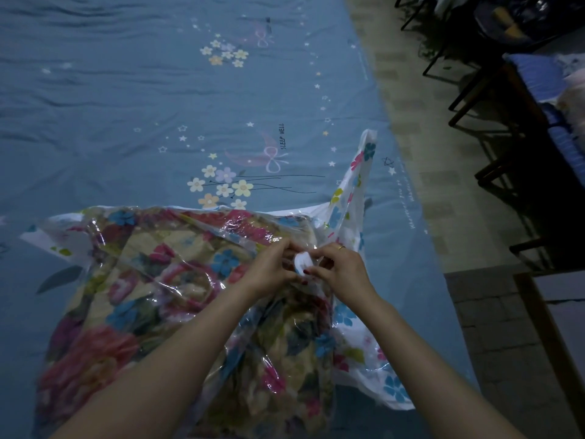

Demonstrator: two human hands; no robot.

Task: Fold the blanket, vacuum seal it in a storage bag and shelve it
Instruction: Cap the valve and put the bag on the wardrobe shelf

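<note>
Both forearms come in from the bottom edge and meet over the bag (133,248), a clear plastic one with flower prints, and the blanket (95,353) is folded up inside it, big pink and blue floral pattern. The left hand (269,269) and right hand (340,270) are both pinching the small white valve (302,263) on top of the bag, fingers curled round it from either side. There's a ring on the right hand. One corner of the bag sticks up just right of the hands. The bag lies on a blue sheet (126,106) printed with stars, flowers and "SLEEP WELL", which stretches away beyond the bag. Well right of the bag, past the sheet's edge, there's tiled floor (443,185) and dark wooden furniture (522,153).
</note>
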